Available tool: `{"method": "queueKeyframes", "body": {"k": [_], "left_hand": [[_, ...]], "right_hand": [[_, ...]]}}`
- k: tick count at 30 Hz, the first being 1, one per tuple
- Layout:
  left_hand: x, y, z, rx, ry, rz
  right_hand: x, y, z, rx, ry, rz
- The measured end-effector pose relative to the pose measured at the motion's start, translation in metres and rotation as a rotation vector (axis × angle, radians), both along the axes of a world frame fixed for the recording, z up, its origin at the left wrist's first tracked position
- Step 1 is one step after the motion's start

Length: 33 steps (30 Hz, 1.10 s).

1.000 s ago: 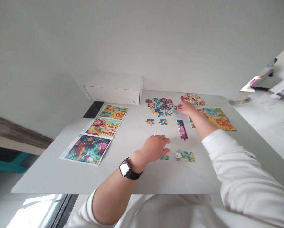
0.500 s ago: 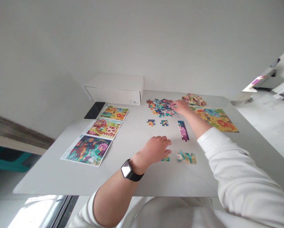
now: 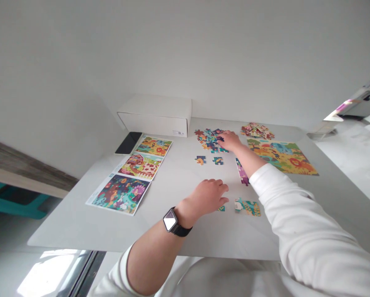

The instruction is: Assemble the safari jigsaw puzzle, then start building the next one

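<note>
My right hand (image 3: 230, 140) reaches to the right edge of a pile of jigsaw puzzle pieces (image 3: 208, 136). Its bent fingers close on a dark purple puzzle piece (image 3: 220, 139), partly hidden by the hand. Nearer to me, my left hand (image 3: 208, 196) hovers with fingers loosely apart and nothing in them. Beneath its fingertips, a teal puzzle piece (image 3: 221, 208) is partly covered. Just right of that lies a joined teal strip (image 3: 250, 207). A purple joined strip (image 3: 242, 172) is partly behind my right forearm. Two single pieces, one orange (image 3: 200, 160) and one teal (image 3: 217, 161), lie before the pile.
On the left lies a sheet with three printed pictures (image 3: 119, 194), beside a black phone (image 3: 128, 143). A white box (image 3: 155, 117) stands at the back against the wall. Toward the right are an assembled yellow puzzle (image 3: 284, 156) and another pile of pieces (image 3: 257, 130).
My right hand has shifted slightly left and deeper over the pile. My left hand keeps its place above the teal piece. The whole view has moved slightly.
</note>
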<state>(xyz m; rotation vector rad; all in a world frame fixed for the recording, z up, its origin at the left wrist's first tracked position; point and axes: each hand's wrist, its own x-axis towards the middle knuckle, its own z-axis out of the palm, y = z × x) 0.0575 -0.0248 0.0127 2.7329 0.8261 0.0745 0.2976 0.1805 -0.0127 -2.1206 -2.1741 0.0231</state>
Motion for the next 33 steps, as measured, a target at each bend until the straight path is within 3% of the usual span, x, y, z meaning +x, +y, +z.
{"method": "queueKeyframes", "body": {"k": [11,18,24,33], "left_hand": [[0.003,-0.002,-0.005,0.014,0.017,-0.017],[0.007,-0.002,-0.008,0.013,0.020,-0.026],[0.007,0.000,-0.013,0.006,0.000,-0.035],[0.005,-0.001,-0.011,0.016,0.002,-0.037]], "right_hand": [[0.003,0.002,0.001,0.022,-0.022,-0.178],[-0.021,0.003,-0.002,0.069,-0.029,0.004],[-0.048,0.021,0.001,-0.007,-0.115,-0.086],[-0.050,0.039,0.005,-0.060,0.098,-0.128]]}}
